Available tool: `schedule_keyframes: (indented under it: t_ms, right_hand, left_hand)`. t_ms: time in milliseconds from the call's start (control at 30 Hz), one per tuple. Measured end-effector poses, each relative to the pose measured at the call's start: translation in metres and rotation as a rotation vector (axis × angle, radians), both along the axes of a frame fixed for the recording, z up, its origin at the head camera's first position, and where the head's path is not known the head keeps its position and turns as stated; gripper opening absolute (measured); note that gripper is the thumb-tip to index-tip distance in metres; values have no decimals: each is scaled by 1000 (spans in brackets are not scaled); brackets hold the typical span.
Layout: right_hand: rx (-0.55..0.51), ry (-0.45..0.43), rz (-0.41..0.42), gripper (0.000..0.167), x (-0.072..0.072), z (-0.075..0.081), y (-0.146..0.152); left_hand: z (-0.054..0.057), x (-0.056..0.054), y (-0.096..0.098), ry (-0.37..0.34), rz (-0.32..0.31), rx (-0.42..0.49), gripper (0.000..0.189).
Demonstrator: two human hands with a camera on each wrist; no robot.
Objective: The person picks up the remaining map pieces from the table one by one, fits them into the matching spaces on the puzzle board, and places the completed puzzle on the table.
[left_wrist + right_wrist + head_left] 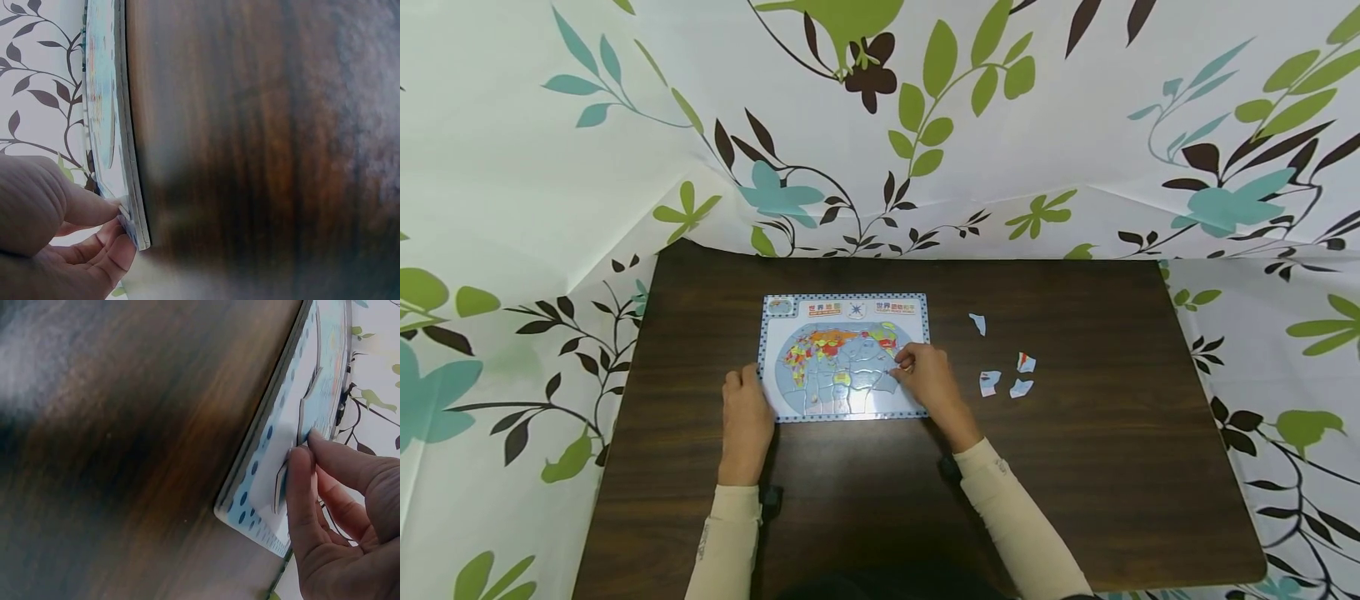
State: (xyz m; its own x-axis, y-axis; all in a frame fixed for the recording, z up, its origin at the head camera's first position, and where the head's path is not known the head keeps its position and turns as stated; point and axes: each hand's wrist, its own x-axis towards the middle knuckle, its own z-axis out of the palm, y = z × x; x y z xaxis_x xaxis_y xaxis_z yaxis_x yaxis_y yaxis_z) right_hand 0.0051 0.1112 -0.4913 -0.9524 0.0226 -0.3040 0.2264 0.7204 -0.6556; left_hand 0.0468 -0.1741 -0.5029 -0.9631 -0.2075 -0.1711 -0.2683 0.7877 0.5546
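A world-map jigsaw puzzle [805,408] with a dotted blue border lies flat on the brown table, most of its map pieces fitted together. At the board's left edge, near the lower corner, my left hand [747,421] grips the border; the left wrist view has the thumb [94,207] on top and the fingers curled at the side. Over the right part of the map, my right hand [931,385] pinches a small pale-blue puzzle piece [280,487] between thumb and index finger. Part of that piece is hidden behind the fingers.
Several loose puzzle pieces lie right of the board: one puzzle piece [977,323] farther back, others such as this puzzle piece [989,382] grouped nearer. A white leaf-patterned cloth [865,125] rises behind the table [1112,417] and hangs along its sides.
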Motion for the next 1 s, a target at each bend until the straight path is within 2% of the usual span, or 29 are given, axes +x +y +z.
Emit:
schedule_keyframes:
  t_ms: [300,1000]
  right_hand:
    - [99,64,54,48,10,-1,-11]
    - [106,120,61,44,15,-4,-10]
  left_hand:
    - [-2,0,-2,11,-11,-7,42]
    - [-6,0,-1,28,-2,-17,42]
